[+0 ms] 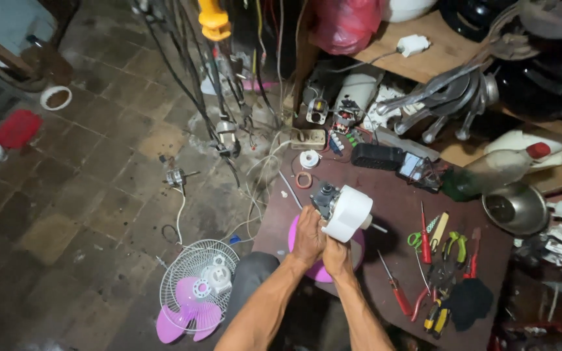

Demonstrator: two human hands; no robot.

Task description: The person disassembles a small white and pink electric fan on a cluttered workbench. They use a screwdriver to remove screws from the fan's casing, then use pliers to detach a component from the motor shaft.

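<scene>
Cluttered across its right and far portions, the dark reddish-brown work surface [398,201] stands above a tiled floor [79,195] on which a white fan guard with pink blades [196,289] lies at the near left. Both hands meet at the near-left part of the surface, directly over a pink round part [359,250] resting flat there. The left hand [308,235] is closed around the near, lower side of a white fan motor housing [347,212]; the right hand [337,255] is closed beneath it, fingers curled against the underside of the same housing. The housing is therefore lifted clear of the surface and lies immediately on the far side of both hands, in contact with each. Its long axis runs from far left to near right: the dark exposed motor end [324,195] points far left, while the thin metal shaft [378,228] projects to the right. The left hand sits nearer the motor end; the right hand sits nearer the shaft end. Red-handled screwdrivers [395,289], green-handled pliers [455,247] and a black cloth [468,302] lie well apart to the right, closer to the right hand.
</scene>
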